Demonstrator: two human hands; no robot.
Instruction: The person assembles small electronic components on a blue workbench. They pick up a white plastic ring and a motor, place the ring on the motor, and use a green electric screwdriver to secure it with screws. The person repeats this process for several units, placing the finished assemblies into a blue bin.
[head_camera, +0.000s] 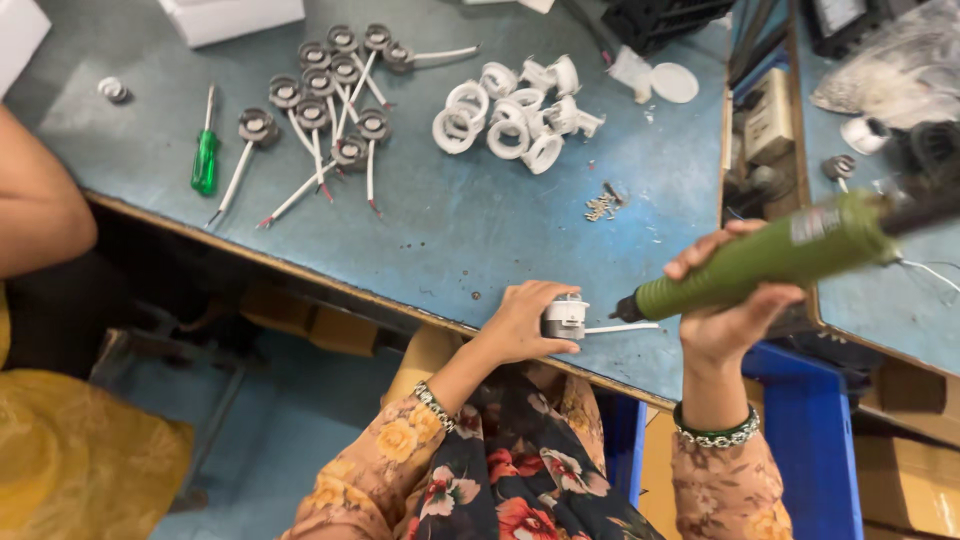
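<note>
The blue counter (450, 230) carries everything, and the work sits right at its near edge. The right hand (735, 300) is wrapped tight around a green electric screwdriver (770, 255), its tip angled toward the small white fitting (565, 318). The left hand (520, 322) curls closed over that fitting, pinning it down. So close to the edge, a slipping tip could knock the fitting off the counter, or jab the left fingers (545, 295) beside it.

Two hands: the left hand (520, 322) and the right hand (735, 300). One green power driver (770, 257), one green screwdriver (204, 160), one white fitting (565, 318) held, one white disc (674, 83).
</note>
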